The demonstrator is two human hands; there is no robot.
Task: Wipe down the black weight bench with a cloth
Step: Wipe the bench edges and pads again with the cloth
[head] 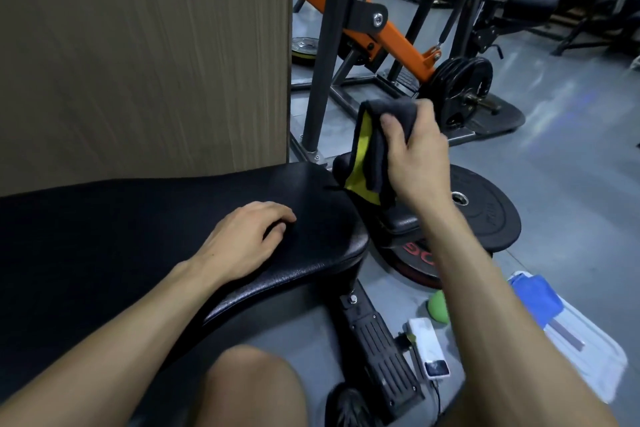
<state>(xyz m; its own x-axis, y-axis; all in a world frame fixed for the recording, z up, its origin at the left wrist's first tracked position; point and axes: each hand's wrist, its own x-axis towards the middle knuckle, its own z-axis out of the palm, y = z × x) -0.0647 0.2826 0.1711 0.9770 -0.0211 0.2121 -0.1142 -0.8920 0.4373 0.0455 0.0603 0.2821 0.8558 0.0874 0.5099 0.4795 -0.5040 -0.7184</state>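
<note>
While the black weight bench (145,236) lies low across the view, the cloth (377,149) hangs just past its end, off the pad, pinched in the closed right hand (414,163). The left hand (242,239) rests on the pad, its fingers loosely curled and holding nothing. If the grip loosens, the folded cloth may fall onto the weight plates (485,215) beside that end and pick up dirt.

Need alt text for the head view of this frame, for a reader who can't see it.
A person's right hand holds a grey-and-yellow cloth raised just past the end of a black bench, while the left hand rests on the pad. Weight plates lie on the grey gym floor beyond, with an orange-and-black machine behind.
</note>
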